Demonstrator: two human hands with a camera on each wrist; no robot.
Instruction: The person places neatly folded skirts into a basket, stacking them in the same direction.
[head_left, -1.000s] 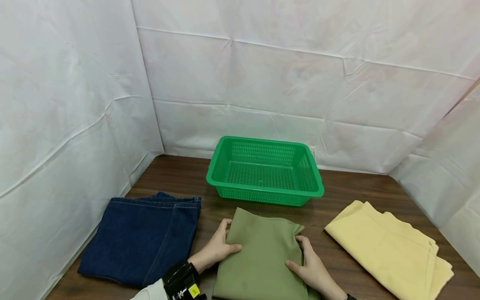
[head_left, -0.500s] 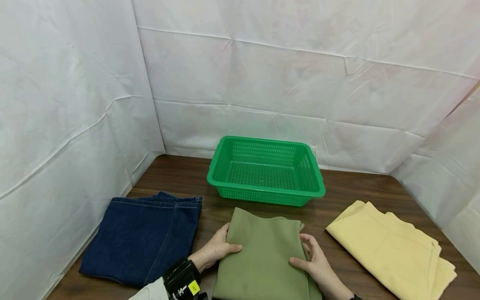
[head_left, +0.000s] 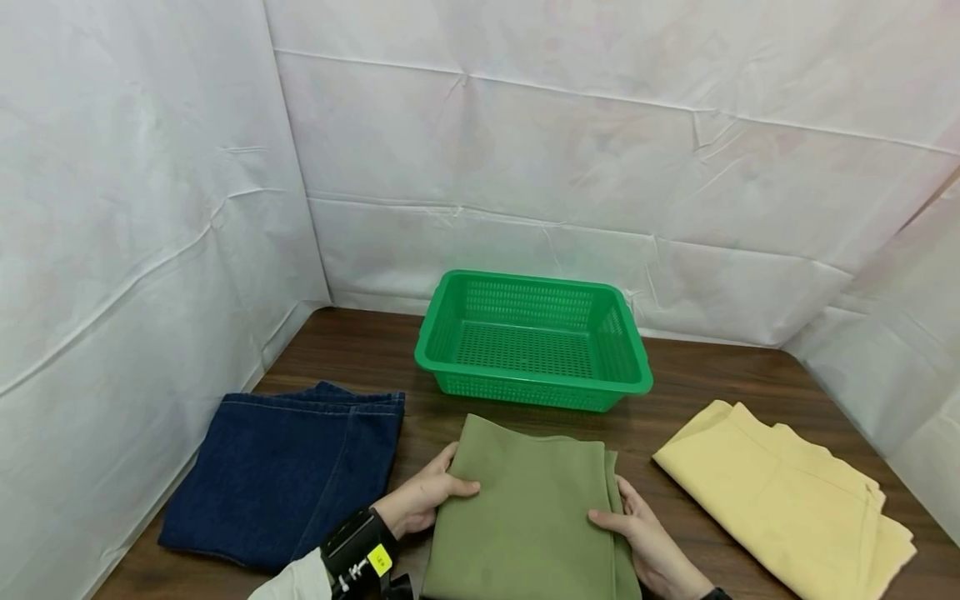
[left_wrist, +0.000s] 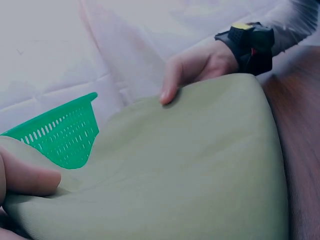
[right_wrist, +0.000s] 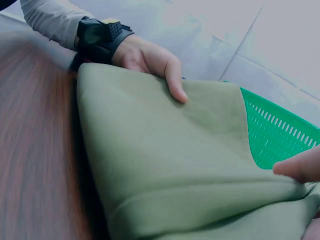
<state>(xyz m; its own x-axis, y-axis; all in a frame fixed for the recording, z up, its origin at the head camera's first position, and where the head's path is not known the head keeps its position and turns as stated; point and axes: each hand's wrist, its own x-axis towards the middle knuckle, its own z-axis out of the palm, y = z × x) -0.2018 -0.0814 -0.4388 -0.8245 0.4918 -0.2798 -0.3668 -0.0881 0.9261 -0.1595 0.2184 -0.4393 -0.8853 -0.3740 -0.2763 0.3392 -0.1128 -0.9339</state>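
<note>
A folded olive-green cloth [head_left: 528, 508] is held between my two hands at the front middle of the table. On its left edge my left hand [head_left: 423, 497] grips with the thumb on top and the fingers tucked beneath. My right hand [head_left: 648, 542] pinches the right edge the same way, where loose layers show. In the right wrist view a dark gap lies under the near edge of the cloth [right_wrist: 150, 145], which seems raised off the table. The fingers under the cloth are hidden.
Behind the cloth stands a green plastic basket [head_left: 525, 392] with nothing in it. Folded dark blue denim [head_left: 281, 475] lies on the left, a folded yellow cloth [head_left: 780, 492] on the right. White sheeting [head_left: 525, 167] walls off the back and sides of the wooden table [head_left: 360, 342].
My right hand has slid down and outward along the right edge, where the bunched corner now lies straighter. The left hand has shifted slightly left, still gripping the cloth.
</note>
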